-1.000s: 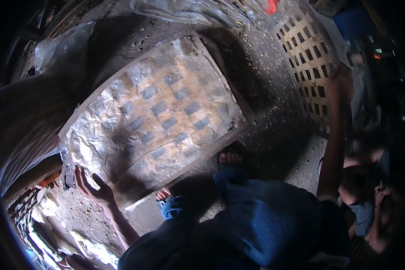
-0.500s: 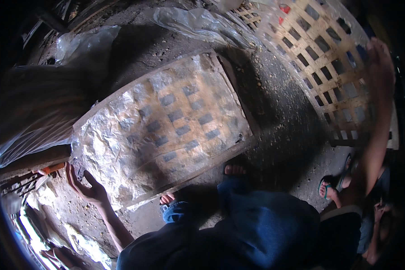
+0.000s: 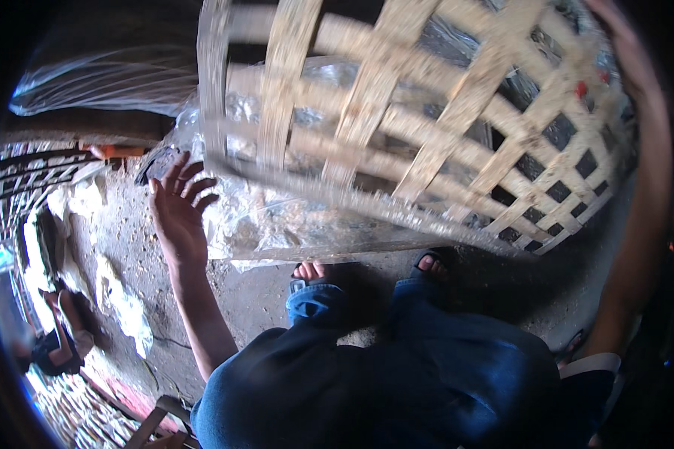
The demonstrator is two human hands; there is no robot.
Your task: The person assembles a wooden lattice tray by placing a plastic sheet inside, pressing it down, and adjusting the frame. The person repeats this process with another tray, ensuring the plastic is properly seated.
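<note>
A large woven bamboo lattice panel is tilted across the upper middle and right, its near slats blurred by motion. My right hand grips its far right edge; some of the fingers are hidden. My left hand is raised just off the panel's left corner, open with fingers spread and touching nothing I can make out. Below the panel lies a rectangular frame covered in crumpled clear plastic sheeting, mostly hidden behind the slats.
Both my sandalled feet stand at the frame's near edge. Folded plastic hangs over a wooden beam at the left. A white plastic scrap lies on the floor. Another person is at the far left.
The lattice panel has swung from the right to over the plastic-covered frame, with my right hand at its edge. My left hand has risen and moved right. The view has shifted.
</note>
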